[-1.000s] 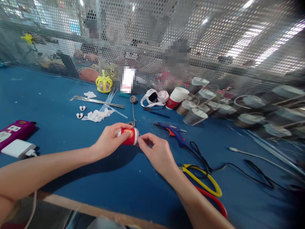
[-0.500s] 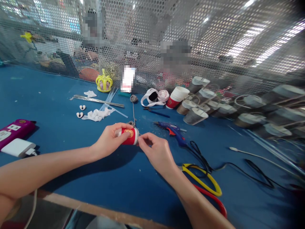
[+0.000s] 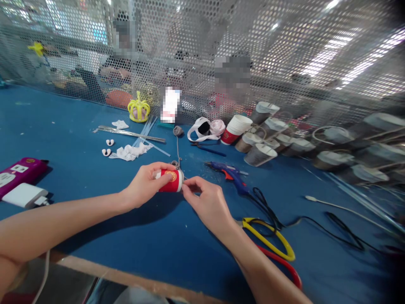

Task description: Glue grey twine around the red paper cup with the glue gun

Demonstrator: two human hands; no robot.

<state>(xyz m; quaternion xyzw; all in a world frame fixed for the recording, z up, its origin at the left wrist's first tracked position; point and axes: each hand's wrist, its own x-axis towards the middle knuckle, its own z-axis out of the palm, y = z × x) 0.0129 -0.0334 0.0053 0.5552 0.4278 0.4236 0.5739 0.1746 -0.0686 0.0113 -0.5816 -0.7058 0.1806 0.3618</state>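
My left hand point(image 3: 147, 185) is wrapped around a red and white paper cup point(image 3: 174, 182), which lies on its side above the table with a gold emblem facing up. Thumb and forefinger of my right hand point(image 3: 205, 198) are pinched together at the cup's right rim. A thin greyish strand seems to show by those fingertips, but what they grip is too small to make out. Grey yarn point(image 3: 177, 147) runs from a small ball point(image 3: 178, 131) towards the cup's far side, where a little heap of it lies partly hidden behind the cup.
A blue glue gun point(image 3: 229, 175) and yellow-and-red-handled scissors point(image 3: 268, 236) lie right of my hands. Behind are pliers point(image 3: 209, 149), stacked paper cups point(image 3: 236, 128), several grey-wrapped cups point(image 3: 260, 155) and a yellow crown-shaped piece point(image 3: 138, 110). A purple power strip point(image 3: 23, 173) lies left.
Both hands stay at nearly the same spot. The cup has turned or tilted very slightly, and my right fingertips have shifted a little at its rim.
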